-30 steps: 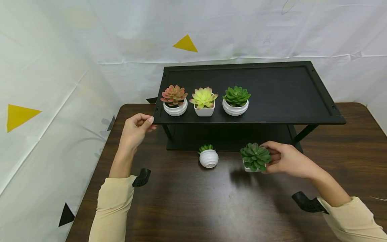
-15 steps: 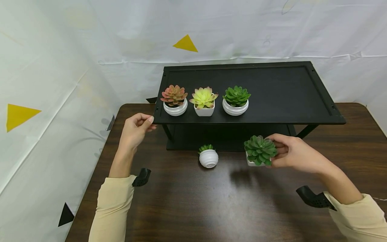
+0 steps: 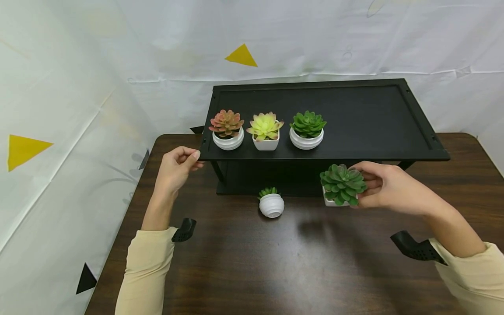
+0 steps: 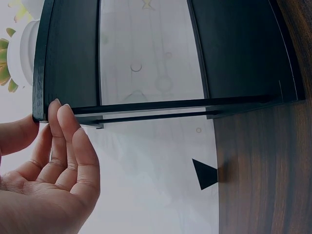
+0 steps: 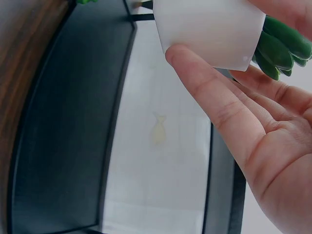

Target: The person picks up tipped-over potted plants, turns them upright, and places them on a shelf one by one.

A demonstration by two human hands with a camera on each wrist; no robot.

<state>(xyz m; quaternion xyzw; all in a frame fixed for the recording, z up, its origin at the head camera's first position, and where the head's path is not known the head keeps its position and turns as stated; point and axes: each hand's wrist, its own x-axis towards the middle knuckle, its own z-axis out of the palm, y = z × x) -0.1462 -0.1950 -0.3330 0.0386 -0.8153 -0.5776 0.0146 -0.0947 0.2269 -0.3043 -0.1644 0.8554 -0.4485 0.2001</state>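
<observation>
My right hand (image 3: 387,186) holds a dark green potted succulent (image 3: 341,184) in the air before the front edge of the black shelf (image 3: 370,118). In the right wrist view, fingers and thumb grip its square white pot (image 5: 209,34). At the shelf's front left corner my left hand (image 3: 175,171) pinches the top board, thumb above and fingers beneath, as the left wrist view shows. On the top board stand a reddish succulent (image 3: 227,124), a yellow-green succulent (image 3: 265,127) and a bright green succulent (image 3: 308,125), all in white pots.
A small succulent in a round white pot (image 3: 271,205) lies tipped on the brown wooden table (image 3: 252,262), by the front of the lower board (image 4: 243,48). White sheeting (image 3: 315,39) with yellow and black triangles hangs behind and at the left.
My right hand has raised the dark green succulent and carried it slightly right, toward the shelf's front edge. The left hand keeps its place at the corner.
</observation>
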